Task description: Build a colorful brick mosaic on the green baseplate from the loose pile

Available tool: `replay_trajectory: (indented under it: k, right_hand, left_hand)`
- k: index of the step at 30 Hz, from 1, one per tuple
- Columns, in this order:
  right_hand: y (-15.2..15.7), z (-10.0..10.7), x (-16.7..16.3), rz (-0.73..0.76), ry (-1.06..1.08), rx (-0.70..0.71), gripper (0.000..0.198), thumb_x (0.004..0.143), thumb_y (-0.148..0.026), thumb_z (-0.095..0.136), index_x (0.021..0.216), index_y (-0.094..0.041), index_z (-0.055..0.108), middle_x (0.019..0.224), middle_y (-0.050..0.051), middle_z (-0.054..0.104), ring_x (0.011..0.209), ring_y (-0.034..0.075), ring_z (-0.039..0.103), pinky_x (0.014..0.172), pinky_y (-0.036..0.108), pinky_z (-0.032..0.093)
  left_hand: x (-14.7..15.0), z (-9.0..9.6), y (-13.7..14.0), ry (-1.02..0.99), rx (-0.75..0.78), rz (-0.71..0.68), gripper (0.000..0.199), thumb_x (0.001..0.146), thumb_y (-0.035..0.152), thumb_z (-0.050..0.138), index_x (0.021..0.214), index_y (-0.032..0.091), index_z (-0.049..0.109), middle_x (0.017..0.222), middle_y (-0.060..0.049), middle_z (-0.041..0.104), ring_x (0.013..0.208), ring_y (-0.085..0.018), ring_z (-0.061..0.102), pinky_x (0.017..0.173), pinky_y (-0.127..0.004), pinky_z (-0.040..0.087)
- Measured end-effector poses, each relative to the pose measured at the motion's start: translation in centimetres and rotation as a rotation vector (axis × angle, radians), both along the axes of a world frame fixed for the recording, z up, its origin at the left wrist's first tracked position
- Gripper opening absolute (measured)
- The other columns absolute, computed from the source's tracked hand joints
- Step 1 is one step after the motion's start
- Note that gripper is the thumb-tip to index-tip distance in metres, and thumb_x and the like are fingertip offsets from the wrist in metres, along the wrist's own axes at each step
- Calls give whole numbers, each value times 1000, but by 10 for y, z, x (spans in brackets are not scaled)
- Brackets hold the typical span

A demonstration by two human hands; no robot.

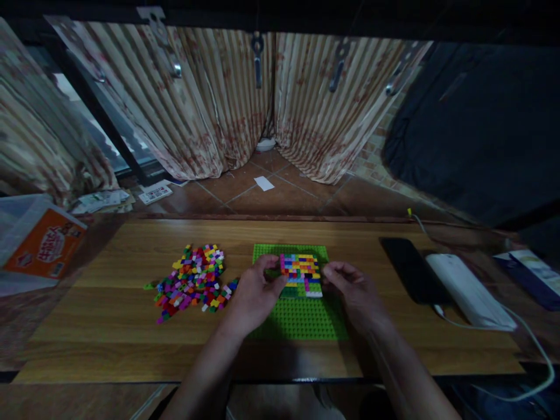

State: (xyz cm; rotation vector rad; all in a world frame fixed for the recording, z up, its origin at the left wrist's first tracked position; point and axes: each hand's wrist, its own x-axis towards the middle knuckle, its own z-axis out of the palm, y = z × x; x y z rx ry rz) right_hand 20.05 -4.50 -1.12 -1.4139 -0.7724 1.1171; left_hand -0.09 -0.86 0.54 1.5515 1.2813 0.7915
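Observation:
A green studded baseplate (301, 321) lies on the table in front of me. Many-coloured toy bricks (301, 271) form a rectangular patch on its upper middle. At the patch's left edge is my left hand (258, 291), its thumb and index finger apart and curved, the thumb tip by the lower left bricks. Beside the right edge, my right hand (352, 286) has thumb and index finger pressed together; anything between them is too small or hidden to make out. A pile of loose bricks (192, 277) in mixed colours is spread left of the baseplate.
On the right of the wooden table (131, 350) lie a black phone (411, 268) and a white power bank (468, 291) with a cable. A clear plastic box (26, 204) with an orange label stands at far left. Striped curtains (227, 99) hang beyond the tiled floor.

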Motion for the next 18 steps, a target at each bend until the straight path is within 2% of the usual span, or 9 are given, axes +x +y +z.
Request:
replay_trajectory:
  k: [3,5,8,11,14,18]
  right_hand:
    - [-3,1,2,-29,-116,-72,44,65,-59,75,82,-18,71,70,2,66,62,14,57,55,25,46]
    - [-2,2,-1,9,-217,-114,49,69,-62,69,88,-17,72,67,2,66,60,15,58,54,26,46]
    - [0,6,-6,63,-308,-142,48,74,-60,63,91,-16,73,69,3,69,63,18,61,57,28,48]
    - [2,8,-5,33,-413,-196,44,75,-56,60,89,-17,74,77,6,74,69,22,66,63,31,50]
    - [4,5,2,11,-547,-257,39,75,-53,60,88,-19,74,82,7,76,77,25,69,68,33,51]
    - [6,6,7,-19,-654,-307,43,74,-55,58,91,-19,73,81,9,75,75,28,68,63,36,50]
  left_hand:
    - [-5,1,0,39,-60,-103,53,78,29,68,128,18,57,119,-10,69,90,-22,69,79,-35,54]
    - [-7,3,-2,61,-77,-144,59,76,28,69,132,20,54,120,-9,69,90,-23,69,81,-36,54]
    - [-4,6,-5,73,-97,-114,61,73,26,70,131,20,54,118,-9,70,97,-25,68,85,-38,54]
    - [1,10,-10,39,-101,-97,62,70,21,71,129,19,56,121,-9,68,106,-25,65,93,-39,52]
    - [4,11,-13,40,-93,-102,61,70,25,71,128,18,57,120,-10,68,107,-26,64,95,-40,51]
    - [2,8,-15,38,-78,-105,63,70,30,72,130,18,56,123,-11,66,110,-28,62,98,-40,50]
